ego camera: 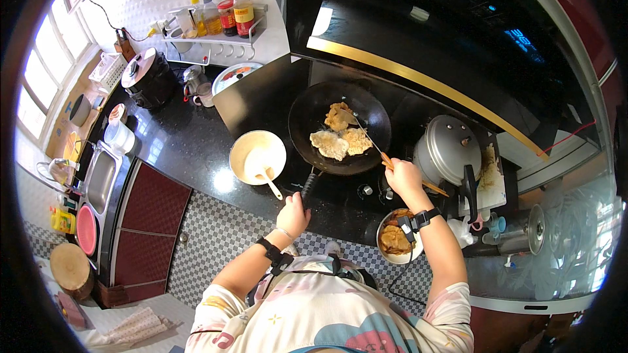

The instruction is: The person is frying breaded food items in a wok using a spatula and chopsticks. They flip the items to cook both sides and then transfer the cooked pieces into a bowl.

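A black wok (375, 113) sits on the stove with several flat, battered pieces of frying food (329, 145) in it. My left hand (293, 215) is closed around the wok's dark handle (309, 187). In my right hand (405, 180) is a metal spatula (367, 133) with a wooden handle; its blade touches the browner upper piece. Left of the wok stands a cream bowl (237, 157) with a spoon (271, 184) and some pale batter inside. Below my right hand, a white bowl (388, 255) holds browned fried pieces (395, 239).
A pressure cooker (444, 144) with a black handle stands right of the wok, close to my right hand. The range hood (422, 78) overhangs the stove's back. At left are a rice cooker (147, 78), a bottle shelf (216, 39) and a sink (102, 181).
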